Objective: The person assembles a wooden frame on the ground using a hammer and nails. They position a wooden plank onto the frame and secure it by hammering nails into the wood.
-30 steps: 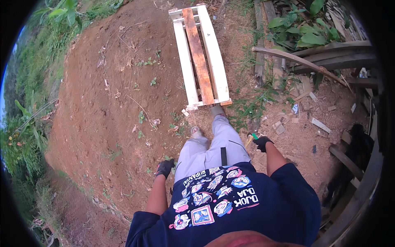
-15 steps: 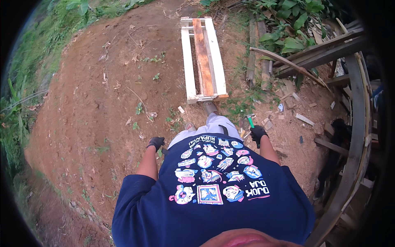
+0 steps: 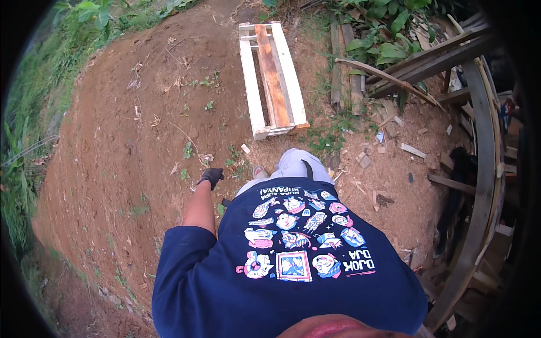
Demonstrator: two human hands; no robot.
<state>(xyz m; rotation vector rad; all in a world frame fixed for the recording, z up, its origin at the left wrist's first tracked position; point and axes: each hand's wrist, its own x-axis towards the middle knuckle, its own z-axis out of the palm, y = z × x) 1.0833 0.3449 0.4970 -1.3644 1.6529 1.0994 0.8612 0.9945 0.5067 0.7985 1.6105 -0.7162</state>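
Note:
My left hand (image 3: 212,177), in a dark glove, hangs out over the bare soil left of my body. Its fingers are loosely curled and nothing shows in them. My right hand is out of sight, and so is the green-handled hammer it held a moment before. Ahead of me on the ground lies a long wooden frame (image 3: 257,104) with white rails and short cross pieces. A reddish-brown board (image 3: 271,76) runs lengthwise inside it, between the rails.
Weathered planks (image 3: 336,67) lie right of the frame, beside leafy plants (image 3: 394,28). Wood offcuts (image 3: 413,150) and shavings litter the ground at right. A curved beam (image 3: 486,169) and stacked timber (image 3: 434,65) stand at far right. Grass (image 3: 51,79) borders the soil at left.
My left hand has swung forward, away from my side. My right hand and the hammer have gone out of view. The wooden frame sits slightly farther left in the picture.

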